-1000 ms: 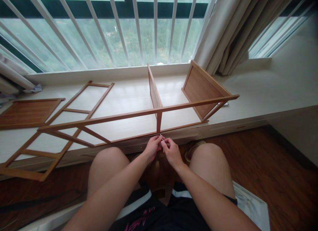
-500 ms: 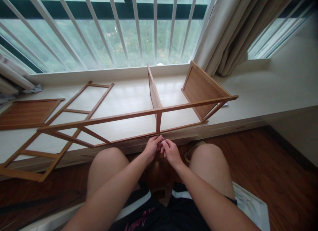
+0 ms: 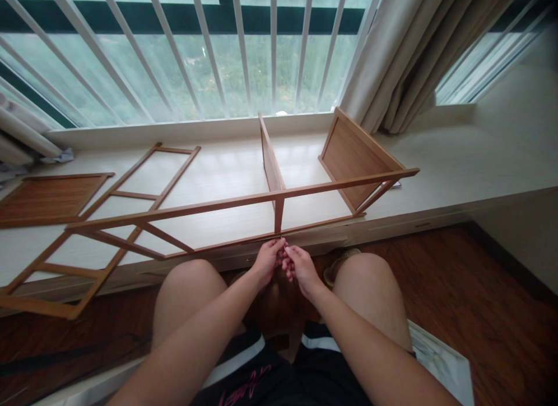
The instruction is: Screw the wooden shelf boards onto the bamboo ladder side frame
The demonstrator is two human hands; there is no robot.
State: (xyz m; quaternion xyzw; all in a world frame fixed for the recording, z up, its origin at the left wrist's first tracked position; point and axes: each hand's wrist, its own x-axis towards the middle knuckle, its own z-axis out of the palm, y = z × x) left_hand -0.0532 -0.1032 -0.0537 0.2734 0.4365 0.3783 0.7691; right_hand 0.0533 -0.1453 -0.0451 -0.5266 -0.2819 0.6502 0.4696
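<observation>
Between my knees, just in front of the sill's edge, my left hand [image 3: 268, 259] and my right hand [image 3: 300, 267] meet with fingers pinched. Something thin and small sticks up at their fingertips; its kind is too small to make out. Right above them stands a wooden frame [image 3: 218, 206] with long rails, lying along the sill. A wooden shelf panel [image 3: 270, 156] joins it near the middle, and a second wooden panel [image 3: 355, 156] stands at its right end. Neither hand touches the frame.
A ladder-like wooden side frame [image 3: 131, 195] lies at the left, partly overhanging the white window sill [image 3: 453, 167]. Beyond it rests a flat slatted panel [image 3: 52, 198]. White bars [image 3: 273, 57] and a beige curtain [image 3: 392, 51] stand behind. A flat whitish board [image 3: 444, 359] lies at lower right.
My right hand's fingers have shifted slightly around the small thing, with the lower fingers a little more spread. The wooden parts have stayed put.
</observation>
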